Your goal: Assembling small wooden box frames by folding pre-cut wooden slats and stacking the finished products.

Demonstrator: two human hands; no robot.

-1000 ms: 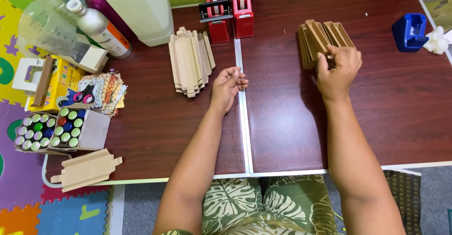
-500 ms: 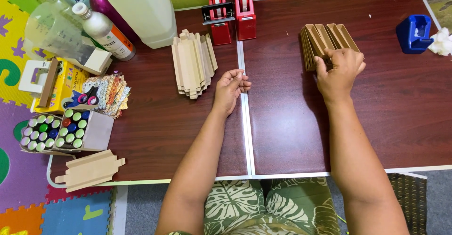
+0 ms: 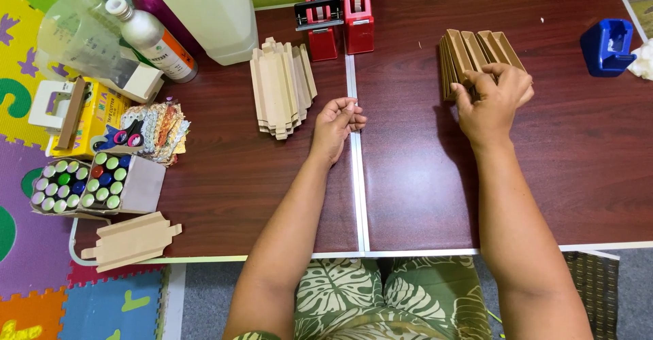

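Observation:
My right hand (image 3: pixel 491 100) rests on a row of brown folded cardboard pieces (image 3: pixel 469 53) standing on edge on the dark wooden table (image 3: pixel 422 190); its fingers pinch one piece near the front of the row. My left hand (image 3: pixel 338 123) lies loosely curled on the table with nothing in it, just right of a fanned stack of pale flat cardboard blanks (image 3: pixel 281 86). The hands are apart, on either side of the table's middle seam.
Two red tape dispensers (image 3: pixel 337 12) stand at the back, a blue one (image 3: pixel 605 46) at the far right. Bottles and a white jug (image 3: pixel 204 13) crowd the back left. A box of small bottles (image 3: pixel 95 185), a yellow box (image 3: pixel 88 112) and a loose blank (image 3: pixel 129 241) sit at the left.
My right hand has shifted slightly on the brown row, its fingers closing on one piece. My left hand has barely moved.

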